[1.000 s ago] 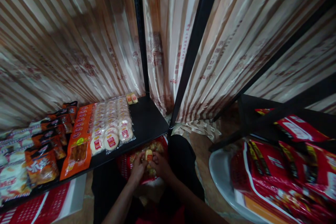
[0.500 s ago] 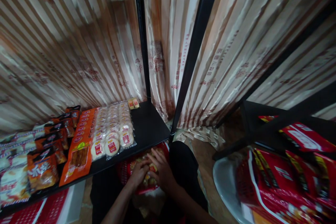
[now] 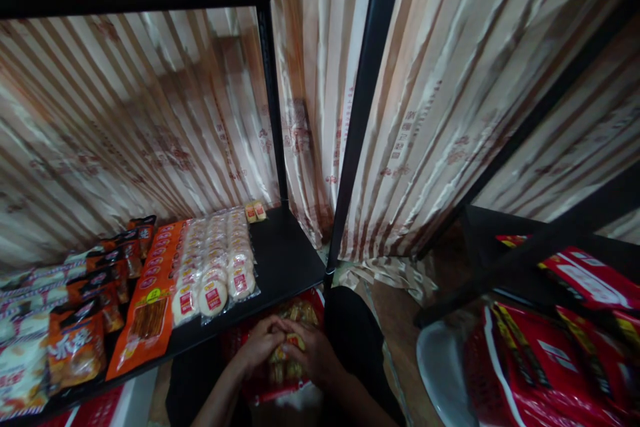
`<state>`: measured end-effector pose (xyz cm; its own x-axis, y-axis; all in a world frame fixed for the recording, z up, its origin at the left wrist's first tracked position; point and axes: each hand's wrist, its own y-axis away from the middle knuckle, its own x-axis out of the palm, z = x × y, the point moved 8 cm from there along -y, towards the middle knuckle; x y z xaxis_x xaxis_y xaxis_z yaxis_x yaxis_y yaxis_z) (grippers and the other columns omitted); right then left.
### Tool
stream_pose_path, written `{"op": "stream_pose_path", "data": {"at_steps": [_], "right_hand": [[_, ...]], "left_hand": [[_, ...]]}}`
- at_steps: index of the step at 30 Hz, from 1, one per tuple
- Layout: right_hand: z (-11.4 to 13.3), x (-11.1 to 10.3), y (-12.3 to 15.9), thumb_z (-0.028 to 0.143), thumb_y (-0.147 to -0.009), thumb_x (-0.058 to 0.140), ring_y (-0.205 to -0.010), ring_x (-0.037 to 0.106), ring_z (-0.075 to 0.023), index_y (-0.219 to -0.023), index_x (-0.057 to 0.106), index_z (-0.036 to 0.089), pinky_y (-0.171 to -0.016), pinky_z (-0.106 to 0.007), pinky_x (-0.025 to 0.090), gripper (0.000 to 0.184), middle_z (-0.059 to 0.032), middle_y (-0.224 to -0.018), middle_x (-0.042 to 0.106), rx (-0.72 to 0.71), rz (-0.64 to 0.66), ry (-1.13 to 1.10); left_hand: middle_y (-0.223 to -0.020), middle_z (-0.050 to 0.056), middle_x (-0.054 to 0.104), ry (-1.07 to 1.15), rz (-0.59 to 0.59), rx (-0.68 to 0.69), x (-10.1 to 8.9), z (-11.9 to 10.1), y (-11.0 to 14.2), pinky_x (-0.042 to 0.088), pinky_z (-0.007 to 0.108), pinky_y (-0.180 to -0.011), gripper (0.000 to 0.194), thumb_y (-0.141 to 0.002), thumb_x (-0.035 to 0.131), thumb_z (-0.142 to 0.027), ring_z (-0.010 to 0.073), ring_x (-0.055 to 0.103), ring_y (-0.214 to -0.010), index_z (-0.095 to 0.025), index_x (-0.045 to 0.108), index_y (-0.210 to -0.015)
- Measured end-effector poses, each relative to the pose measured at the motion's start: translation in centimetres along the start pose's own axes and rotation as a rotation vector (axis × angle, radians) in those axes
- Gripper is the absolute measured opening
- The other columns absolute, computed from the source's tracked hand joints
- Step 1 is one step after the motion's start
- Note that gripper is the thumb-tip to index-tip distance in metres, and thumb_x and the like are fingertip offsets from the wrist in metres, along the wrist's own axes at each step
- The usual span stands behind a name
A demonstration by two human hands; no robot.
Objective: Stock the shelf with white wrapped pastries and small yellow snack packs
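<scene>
Both my hands are over a red basket [image 3: 257, 395] between my knees, in the lower middle of the head view. My left hand [image 3: 265, 341] curls its fingers in from the left. My right hand [image 3: 314, 353] closes in from the right, and their fingertips meet. Between them shows part of a small yellow snack packet [image 3: 295, 341] with a red label; the fingers hide the rest. More yellow wrapped snacks [image 3: 285, 371] fill the basket below. Two similar yellow packets [image 3: 255, 211] stand at the back of the black shelf [image 3: 280, 247].
Rows of round white cakes in clear wrap [image 3: 213, 295], an orange bag [image 3: 147, 317] and orange-and-white snack bags [image 3: 76, 347] occupy the shelf's left part. A black post [image 3: 353, 140] rises at its corner. At right, red bags [image 3: 550, 347] fill another basket beside a pale tub [image 3: 440, 363].
My fingers have folded over the yellow packet, which showed more openly between my fingertips a second ago. The view has tilted up, bringing an upper shelf into sight.
</scene>
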<state>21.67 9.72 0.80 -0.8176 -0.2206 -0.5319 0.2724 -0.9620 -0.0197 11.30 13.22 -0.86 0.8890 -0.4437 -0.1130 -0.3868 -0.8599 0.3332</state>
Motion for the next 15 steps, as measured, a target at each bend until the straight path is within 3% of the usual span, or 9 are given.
{"op": "stream_pose_path", "data": {"at_steps": [7, 11, 15], "right_hand": [[-0.4, -1.5, -0.6, 0.035, -0.081, 0.048, -0.101, 0.06, -0.0202, -0.11, 0.062, 0.021, -0.09, -0.029, 0.044, 0.035, -0.0066, -0.109, 0.066, 0.057, -0.167, -0.082], [-0.6, -2.2, -1.1, 0.036, -0.084, 0.043, -0.095, 0.061, -0.0213, -0.104, 0.064, 0.018, -0.087, -0.031, 0.046, 0.035, -0.0095, -0.103, 0.067, 0.098, -0.248, -0.075], [-0.4, -2.9, -1.7, 0.039, -0.087, 0.039, -0.09, 0.062, -0.02, -0.102, 0.063, 0.019, -0.084, -0.031, 0.046, 0.035, -0.0084, -0.097, 0.067, 0.065, -0.286, -0.055]], "left_hand": [[-0.077, 0.002, 0.062, 0.119, -0.028, -0.027, -0.8, -2.5, 0.3, 0.041, 0.029, -0.076, 0.022, -0.058, 0.061, -0.03, 0.018, 0.056, -0.079, -0.016, 0.062, -0.075], [-0.083, 0.001, 0.06, 0.315, -0.048, -0.1, -0.7, -3.0, 0.7, 0.044, 0.026, -0.069, 0.042, -0.057, 0.065, -0.031, 0.0155, 0.057, -0.078, -0.019, 0.058, -0.097], [-0.087, 0.004, 0.061, 0.389, -0.111, -0.104, -0.8, -3.0, 0.3, 0.045, 0.027, -0.072, 0.054, -0.051, 0.072, -0.032, 0.0151, 0.058, -0.079, -0.018, 0.056, -0.1]]}}
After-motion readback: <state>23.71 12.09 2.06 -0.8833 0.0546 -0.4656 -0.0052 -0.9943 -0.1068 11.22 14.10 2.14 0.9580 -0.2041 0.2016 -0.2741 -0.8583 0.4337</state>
